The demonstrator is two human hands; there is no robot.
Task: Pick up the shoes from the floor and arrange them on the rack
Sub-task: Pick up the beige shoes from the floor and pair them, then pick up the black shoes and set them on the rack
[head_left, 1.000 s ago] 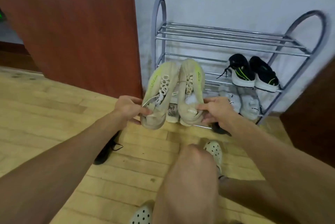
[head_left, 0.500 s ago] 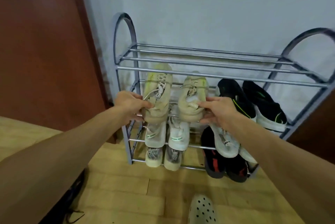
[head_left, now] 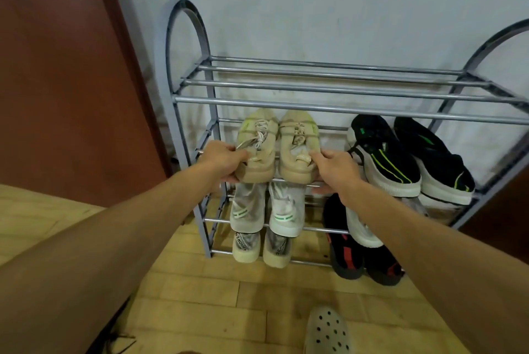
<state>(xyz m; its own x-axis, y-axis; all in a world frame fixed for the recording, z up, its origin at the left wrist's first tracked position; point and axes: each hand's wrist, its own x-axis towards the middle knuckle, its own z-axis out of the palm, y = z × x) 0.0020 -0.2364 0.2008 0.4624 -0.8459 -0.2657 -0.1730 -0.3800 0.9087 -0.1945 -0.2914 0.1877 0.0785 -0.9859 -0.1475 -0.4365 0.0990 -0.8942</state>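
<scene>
Moved: since 0.5 s ago the beige shoes (head_left: 259, 153) have slid deeper onto the rack's (head_left: 315, 102) 2nd tier and now sit side by side, touching.
Left hand (head_left: 223, 160): grips the left shoe's heel and collar.
Right hand (head_left: 336, 171): grips the right shoe's heel.
Why heels: probably so the toes go in first, under the top rail.
Spot: left end, near the black pair (head_left: 400, 156), which keeps each pair together.
Next: probably letting go, since the heels rest on the front bar.

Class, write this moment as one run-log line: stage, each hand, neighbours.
stage: placement on rack, second tier | left hand: grips left beige shoe | right hand: grips right beige shoe | beside: black pair
</scene>
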